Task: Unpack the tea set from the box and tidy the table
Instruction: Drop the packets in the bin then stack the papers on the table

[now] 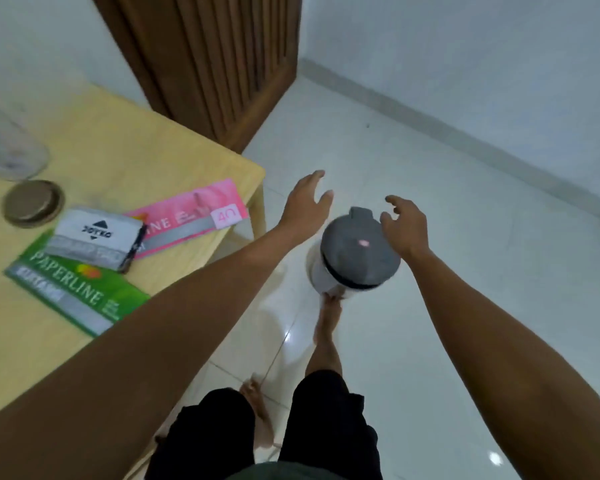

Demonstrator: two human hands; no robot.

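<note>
Floor (430, 237): pale glossy tile with thin grout lines, reflecting light spots. Door (205, 57): dark brown wood with vertical ribs, standing past the bench's far corner. Bench (118, 157): pale yellow wood-grain top, smooth, square-cornered; none of the tea set or its box shows on it or elsewhere in view. Bin (355, 258): a small cylindrical white body with a domed grey lid bearing a pink mark, standing on the floor just off the bench's right edge, a bare foot touching its base. Green packet (80, 299): flat, glossy, printed PAPERLINE, at the bench's near edge. Pink packet (194, 213): flat, glossy, near the right corner. White box (97, 237): small, printed JOYKO, lying across both packets. Clear container (4, 143): blurred, at the left edge. Round lid (33, 202): brownish, metallic, flat, just beside the container. Left hand (305, 202): grip empty, fingers spread, above the floor beside the bin. Right hand (404, 226): grip empty, fingers loosely curled, hovering just over the bin's lid.
</note>
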